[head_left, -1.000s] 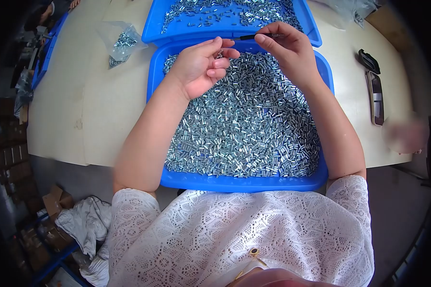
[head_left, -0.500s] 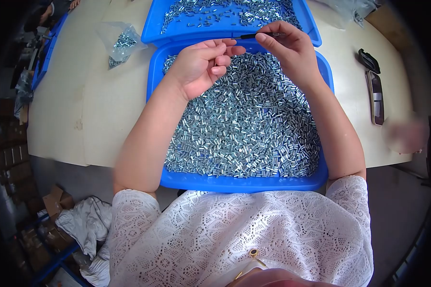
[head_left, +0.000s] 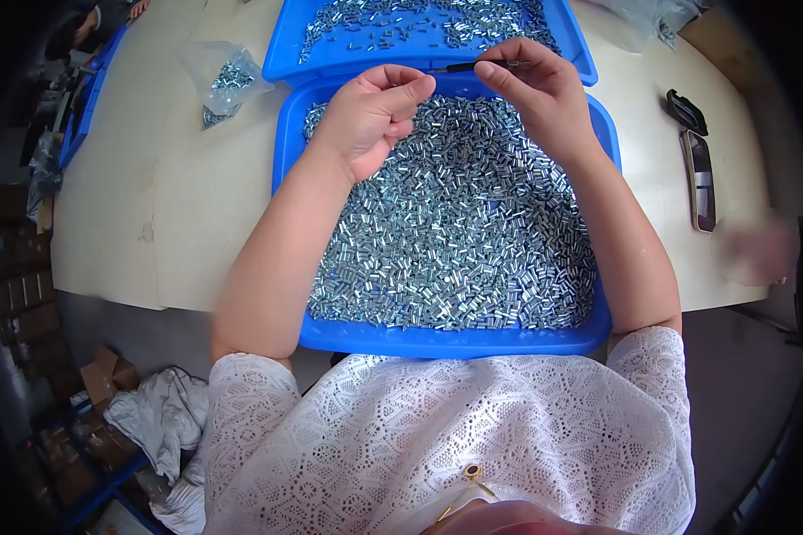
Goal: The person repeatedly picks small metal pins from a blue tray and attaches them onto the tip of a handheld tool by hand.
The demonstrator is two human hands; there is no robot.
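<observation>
My right hand (head_left: 544, 102) grips a slim black pen-like tool (head_left: 462, 67) between thumb and fingers. Its thin tip points left, towards my left hand (head_left: 366, 120). There the thumb and forefinger are pinched together close to the tip; whatever lies between them is too small or hidden to make out. Both hands are above the far part of a blue bin (head_left: 455, 346), which holds a broad layer of small shiny metal cylinders (head_left: 446, 232).
Behind stands a second blue bin (head_left: 580, 49) with more metal pieces. A clear plastic bag (head_left: 227, 80) of pieces lies on the table (head_left: 205, 205) to the left. At right are a phone (head_left: 700, 183) and a black object (head_left: 687, 113). Another person's hand (head_left: 85, 27) shows top left.
My left fingers, partly spread before, have drawn into a pinch, and the hand has shifted slightly left. My right hand and the tool have barely moved.
</observation>
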